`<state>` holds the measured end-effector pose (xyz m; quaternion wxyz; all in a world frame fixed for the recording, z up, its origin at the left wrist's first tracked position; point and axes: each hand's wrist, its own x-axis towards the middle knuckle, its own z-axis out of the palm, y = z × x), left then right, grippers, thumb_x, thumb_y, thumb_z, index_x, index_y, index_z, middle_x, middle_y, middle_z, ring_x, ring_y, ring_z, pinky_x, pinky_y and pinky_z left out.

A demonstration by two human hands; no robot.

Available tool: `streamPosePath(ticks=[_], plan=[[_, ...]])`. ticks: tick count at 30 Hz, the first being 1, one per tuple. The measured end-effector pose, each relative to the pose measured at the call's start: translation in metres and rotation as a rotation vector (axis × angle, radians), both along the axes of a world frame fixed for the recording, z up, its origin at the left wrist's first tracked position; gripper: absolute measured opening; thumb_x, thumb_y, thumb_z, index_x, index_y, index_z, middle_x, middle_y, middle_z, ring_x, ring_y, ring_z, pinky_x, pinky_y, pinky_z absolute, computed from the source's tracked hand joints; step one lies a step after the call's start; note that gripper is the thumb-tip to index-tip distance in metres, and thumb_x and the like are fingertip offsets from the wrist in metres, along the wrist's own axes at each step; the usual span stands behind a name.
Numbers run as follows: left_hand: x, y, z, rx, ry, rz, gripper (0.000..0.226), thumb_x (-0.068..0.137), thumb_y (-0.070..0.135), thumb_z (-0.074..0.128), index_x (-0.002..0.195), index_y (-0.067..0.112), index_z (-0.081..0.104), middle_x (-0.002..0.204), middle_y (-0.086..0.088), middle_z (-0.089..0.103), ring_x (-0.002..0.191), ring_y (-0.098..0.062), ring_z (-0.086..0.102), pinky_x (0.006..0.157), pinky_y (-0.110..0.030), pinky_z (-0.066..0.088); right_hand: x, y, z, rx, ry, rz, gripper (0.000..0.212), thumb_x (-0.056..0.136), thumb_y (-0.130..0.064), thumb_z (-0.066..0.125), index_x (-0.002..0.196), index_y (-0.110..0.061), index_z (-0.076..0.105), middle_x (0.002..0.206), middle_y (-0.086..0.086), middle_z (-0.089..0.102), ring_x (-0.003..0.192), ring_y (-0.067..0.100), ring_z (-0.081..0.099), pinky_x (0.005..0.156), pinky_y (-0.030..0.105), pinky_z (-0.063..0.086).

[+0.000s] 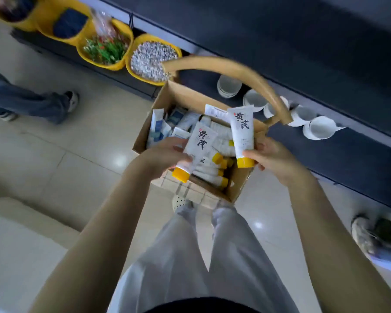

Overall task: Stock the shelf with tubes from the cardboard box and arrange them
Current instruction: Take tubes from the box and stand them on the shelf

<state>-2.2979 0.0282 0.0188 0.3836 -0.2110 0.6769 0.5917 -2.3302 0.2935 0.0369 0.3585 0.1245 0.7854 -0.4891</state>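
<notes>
Head view: left hand (pixel 165 154) is gripping first tube (pixel 200 144), white with yellow cap, above cardboard box (pixel 183 96). Right hand (pixel 269 157) is pinching second tube (pixel 242 132) near its cap. Loose tubes (pixel 210 173) are lying in box, just beside dark shelf (pixel 303 53).

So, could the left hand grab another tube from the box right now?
Probably not: the left hand already grips one tube, though the open cardboard box sits just below, its tubes uncovered.

only one head-worn cam, wide-angle, pointing steeply down, sitting close over the cardboard box (pixel 183 96), catching floor (pixel 54 159) too
</notes>
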Motion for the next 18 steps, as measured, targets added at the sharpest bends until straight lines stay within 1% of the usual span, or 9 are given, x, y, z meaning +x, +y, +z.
streamPosePath(ticks=[2,4,5,7,9,10,12,15,18], plan=[[0.008,0.006,0.034,0.055,0.073,0.040,0.032,0.080,0.000,0.064,0.109,0.014,0.063,0.109,-0.011,0.067,0.097,-0.024,0.063,0.086,-0.036,0.048,0.021,-0.001,0.037,-0.111,0.058,-0.134,0.023,0.088,0.002,0.058,0.100,-0.018,0.055,0.090,-0.003,0.065,0.057,-0.008,0.059,0.045,0.008,0.040],[0.012,0.014,0.062,0.131,0.162,0.092,0.047,0.073,0.001,0.068,0.118,0.010,0.058,0.117,-0.012,0.064,0.110,-0.027,0.061,0.099,-0.045,0.047,0.036,0.000,0.065,-0.171,0.145,-0.245,0.030,0.087,0.004,0.058,0.107,-0.017,0.050,0.099,0.000,0.064,0.070,-0.003,0.063,0.050,0.012,0.045],[0.013,0.020,0.076,0.166,0.210,0.114,0.051,0.071,0.001,0.069,0.120,0.010,0.057,0.119,-0.012,0.064,0.111,-0.028,0.060,0.100,-0.047,0.046,0.040,0.002,0.078,-0.196,0.195,-0.295,0.033,0.087,0.004,0.058,0.109,-0.019,0.048,0.105,0.001,0.064,0.080,0.003,0.064,0.055,0.015,0.049],[0.010,0.034,0.104,0.213,0.292,0.164,0.052,0.073,-0.006,0.069,0.120,0.011,0.054,0.113,-0.011,0.065,0.105,-0.025,0.063,0.095,-0.042,0.050,0.044,0.011,0.103,-0.248,0.293,-0.394,0.038,0.085,0.004,0.058,0.110,-0.023,0.046,0.113,0.002,0.064,0.095,0.013,0.064,0.068,0.027,0.056],[0.005,0.051,0.136,0.275,0.366,0.160,0.053,0.078,-0.012,0.064,0.125,0.008,0.049,0.105,-0.009,0.065,0.097,-0.022,0.064,0.087,-0.035,0.052,0.044,0.024,0.130,-0.316,0.382,-0.472,0.047,0.082,0.002,0.057,0.121,-0.020,0.041,0.120,0.007,0.063,0.105,0.023,0.064,0.079,0.039,0.055],[0.002,0.059,0.149,0.291,0.405,0.142,0.052,0.080,-0.012,0.062,0.125,0.008,0.048,0.106,-0.010,0.065,0.097,-0.024,0.064,0.088,-0.036,0.052,0.043,0.032,0.145,-0.334,0.420,-0.495,0.052,0.082,0.002,0.056,0.126,-0.019,0.039,0.121,0.008,0.062,0.107,0.025,0.063,0.079,0.040,0.054],[-0.007,0.076,0.175,0.289,0.468,0.100,0.048,0.080,-0.010,0.063,0.120,0.014,0.049,0.109,-0.012,0.067,0.103,-0.028,0.064,0.091,-0.042,0.052,0.040,0.052,0.173,-0.337,0.507,-0.533,0.054,0.086,0.007,0.054,0.130,-0.021,0.038,0.121,0.005,0.061,0.107,0.024,0.062,0.076,0.036,0.052],[-0.023,0.105,0.203,0.258,0.583,0.100,0.045,0.078,-0.003,0.069,0.110,0.023,0.051,0.108,-0.008,0.069,0.105,-0.028,0.064,0.094,-0.049,0.050,0.034,0.084,0.205,-0.356,0.595,-0.569,0.046,0.088,0.002,0.057,0.120,-0.029,0.046,0.115,0.002,0.065,0.103,0.021,0.065,0.073,0.034,0.054],[-0.036,0.142,0.221,0.239,0.701,0.147,0.045,0.077,0.000,0.072,0.108,0.025,0.051,0.107,-0.002,0.069,0.103,-0.021,0.064,0.090,-0.045,0.052,0.025,0.120,0.224,-0.336,0.677,-0.585,0.039,0.087,-0.004,0.063,0.114,-0.028,0.048,0.109,0.001,0.069,0.099,0.021,0.068,0.075,0.037,0.056]])
